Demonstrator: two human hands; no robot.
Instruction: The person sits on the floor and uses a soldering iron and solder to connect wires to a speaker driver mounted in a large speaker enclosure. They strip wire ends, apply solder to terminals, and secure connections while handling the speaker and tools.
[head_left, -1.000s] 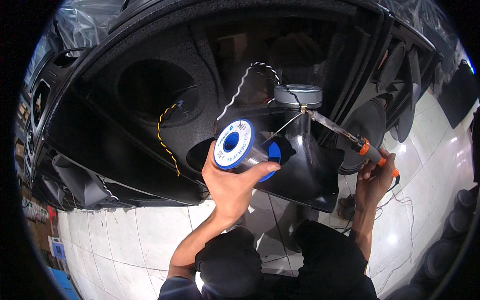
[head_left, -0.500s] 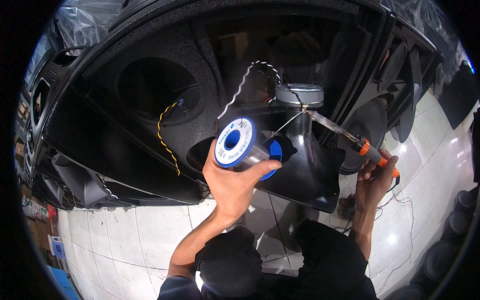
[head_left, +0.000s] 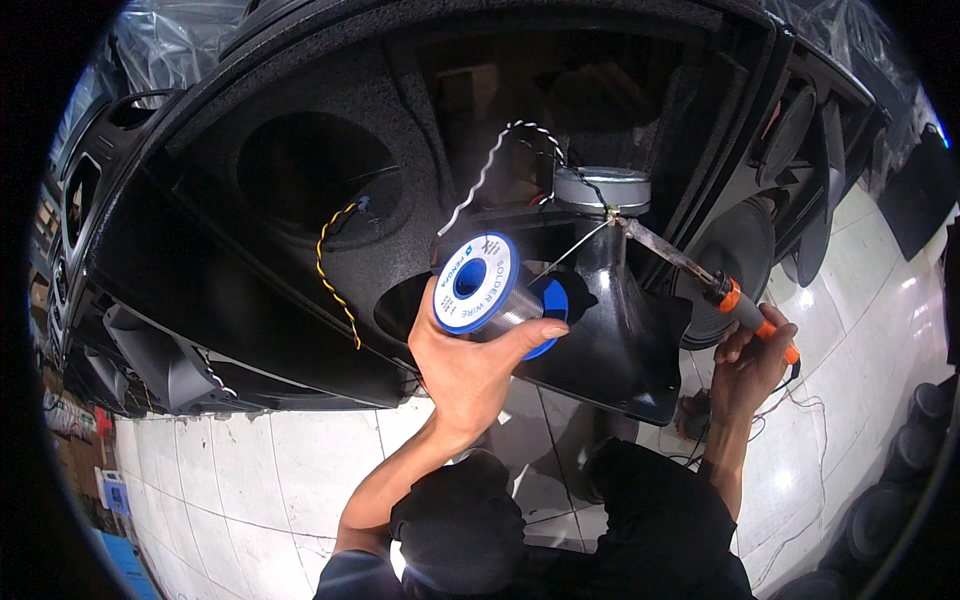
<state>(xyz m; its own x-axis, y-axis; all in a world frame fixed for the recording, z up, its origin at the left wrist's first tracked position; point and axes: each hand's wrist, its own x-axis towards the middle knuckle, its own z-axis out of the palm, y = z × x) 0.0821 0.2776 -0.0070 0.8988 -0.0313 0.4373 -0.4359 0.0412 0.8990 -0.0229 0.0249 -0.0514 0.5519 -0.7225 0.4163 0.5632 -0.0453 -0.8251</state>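
My left hand (head_left: 465,375) is closed around a spool of solder wire (head_left: 514,316) with blue rims and a white label. A strand of solder (head_left: 580,249) runs from the spool up to a small terminal (head_left: 614,215) on a round silver speaker driver (head_left: 602,189). In my right hand (head_left: 752,362) is a soldering iron (head_left: 750,313) with an orange and grey handle; its tip meets the solder at that terminal. A twisted black-and-white wire (head_left: 483,180) arches over to the driver. Below the driver flares a glossy black horn (head_left: 612,330).
A large black speaker cabinet (head_left: 250,290) with round openings fills the upper view. From one opening hangs a yellow-and-black twisted wire (head_left: 322,272). At the right, a speaker cone (head_left: 735,262) stands by the cabinet. Thin cords trail over the white tiled floor (head_left: 300,465).
The spool in my left hand has turned slightly and shifted a little to the right. The iron's tip stays at the terminal.
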